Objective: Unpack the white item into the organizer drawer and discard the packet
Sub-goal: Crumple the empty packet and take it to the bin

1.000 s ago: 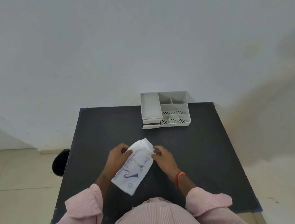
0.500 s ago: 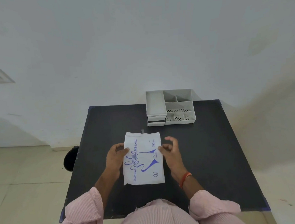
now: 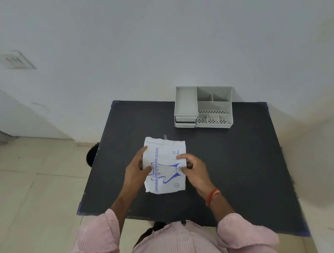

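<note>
A white packet (image 3: 165, 172) with blue print reading "disposable polyethylene gloves" lies flat in the middle of the black table (image 3: 240, 161). My left hand (image 3: 137, 169) grips its left edge, thumb on top. My right hand (image 3: 192, 167) pinches its right edge at mid height. The grey organizer (image 3: 203, 107) stands at the table's far edge, with its stacked drawers (image 3: 185, 121) on the left side and open compartments on the right. The packet's contents are hidden inside it.
A dark round object (image 3: 92, 155) sits on the floor by the table's left edge. The white wall rises right behind the organizer. A wall vent (image 3: 14, 60) is at the upper left. Tiled floor lies to the left of the table.
The packet went from crumpled and tilted between my hands to lying flat. Since half a second ago both hands have closed onto its side edges.
</note>
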